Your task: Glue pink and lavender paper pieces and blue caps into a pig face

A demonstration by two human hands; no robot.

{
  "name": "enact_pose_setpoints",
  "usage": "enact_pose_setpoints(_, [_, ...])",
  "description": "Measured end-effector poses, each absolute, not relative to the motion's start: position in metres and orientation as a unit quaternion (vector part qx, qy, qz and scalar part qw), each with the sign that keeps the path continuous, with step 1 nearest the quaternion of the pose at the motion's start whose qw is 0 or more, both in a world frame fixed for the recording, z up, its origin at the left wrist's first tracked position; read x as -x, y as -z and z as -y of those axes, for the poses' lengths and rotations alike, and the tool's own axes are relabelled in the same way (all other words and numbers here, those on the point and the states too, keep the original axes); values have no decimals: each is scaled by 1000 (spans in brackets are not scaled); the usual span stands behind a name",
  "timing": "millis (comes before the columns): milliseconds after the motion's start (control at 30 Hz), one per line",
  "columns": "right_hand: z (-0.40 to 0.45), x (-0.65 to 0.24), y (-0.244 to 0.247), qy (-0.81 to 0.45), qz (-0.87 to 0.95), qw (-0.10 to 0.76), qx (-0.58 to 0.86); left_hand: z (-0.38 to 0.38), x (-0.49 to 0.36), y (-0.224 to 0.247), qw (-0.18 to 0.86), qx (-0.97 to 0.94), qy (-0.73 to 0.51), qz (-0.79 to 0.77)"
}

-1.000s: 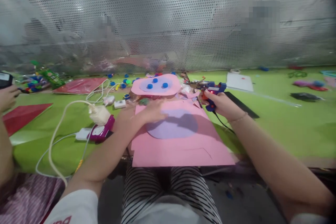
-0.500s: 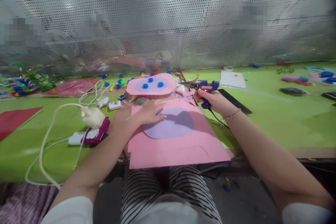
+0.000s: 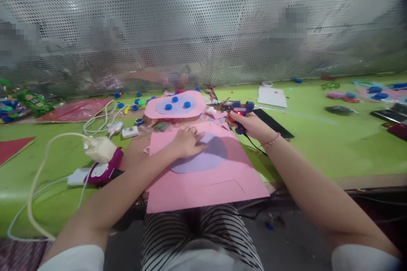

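The pale purple paper oval lay long side left-to-right on the pink paper sheet, under the nearer left hand, loosely open; the right hand, beyond its right end, gripped the blue-and-orange glue gun.

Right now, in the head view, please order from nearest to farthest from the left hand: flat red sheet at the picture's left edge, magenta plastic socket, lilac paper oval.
1. Lilac paper oval, partly beneath the left hand.
2. Magenta plastic socket, to the hand's left.
3. Flat red sheet, farther left, at the picture's edge.
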State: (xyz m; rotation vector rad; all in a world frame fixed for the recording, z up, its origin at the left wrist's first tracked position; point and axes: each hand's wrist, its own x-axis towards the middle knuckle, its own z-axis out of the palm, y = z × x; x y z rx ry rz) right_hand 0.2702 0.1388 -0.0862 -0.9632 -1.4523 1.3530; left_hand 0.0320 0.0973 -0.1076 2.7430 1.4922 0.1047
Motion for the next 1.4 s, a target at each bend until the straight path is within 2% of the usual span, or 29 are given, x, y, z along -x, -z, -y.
enact_pose_setpoints(533, [-141,-273,83,-540,570,480,391,-100,-22,105,14,-900,-11,-436])
enact_pose_setpoints(667, [-141,-274,80,-542,580,483,370,-117,-5,104,50,-869,-23,-491])
enact_pose_setpoints(900, [-144,-276,81,-547,577,483,367,-141,6,98,76,-807,60,-583])
enact_pose_setpoints(1100, [-146,-277,82,-554,561,494,366,-135,2,94,53,-813,42,-578])
enact_pose_setpoints(1400, [-146,-280,83,-548,579,471,378,-133,-2,85,125,-778,45,-615])
